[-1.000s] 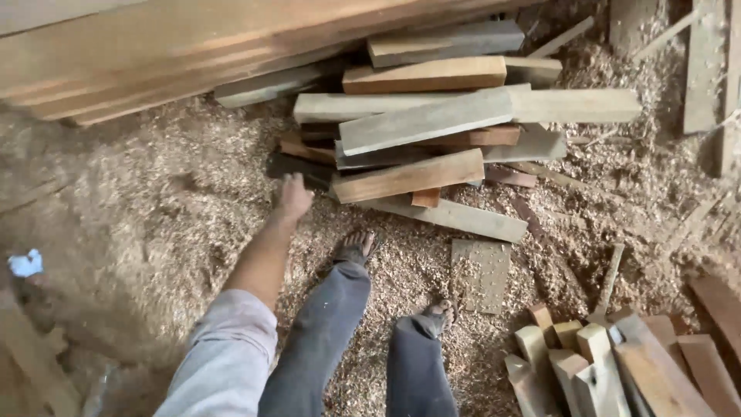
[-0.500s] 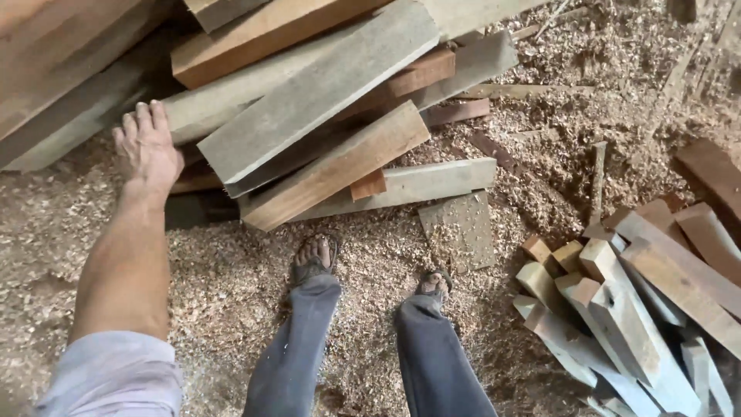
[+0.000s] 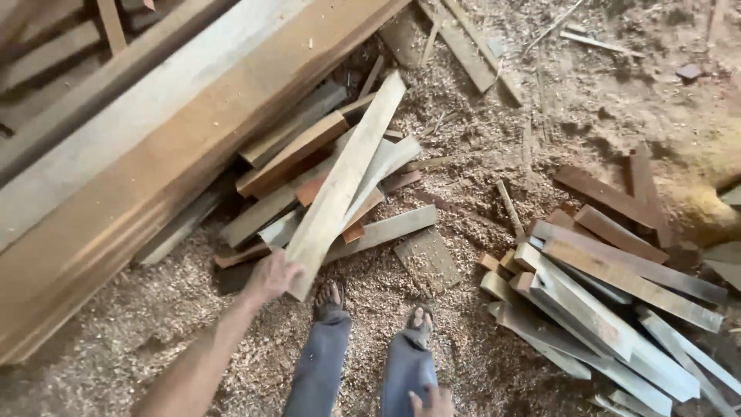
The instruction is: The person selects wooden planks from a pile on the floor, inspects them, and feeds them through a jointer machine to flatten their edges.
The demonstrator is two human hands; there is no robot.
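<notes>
We are looking down at a plank (image 3: 347, 181) lying on top of a loose pile (image 3: 309, 177) of offcuts on the sawdust floor (image 3: 139, 316). Our left hand (image 3: 272, 276) is closing around the plank's near end, fingers wrapping its left edge. The plank's long axis is running away from us, up and to the right, from the hand toward the far boards. Our right hand (image 3: 432, 401) is showing only at the bottom edge, near the knees, well apart from the plank; we cannot tell whether it is open or closed. The left hand is clearly the nearer. A second stack (image 3: 610, 301) is lying to our right, beyond the feet.
</notes>
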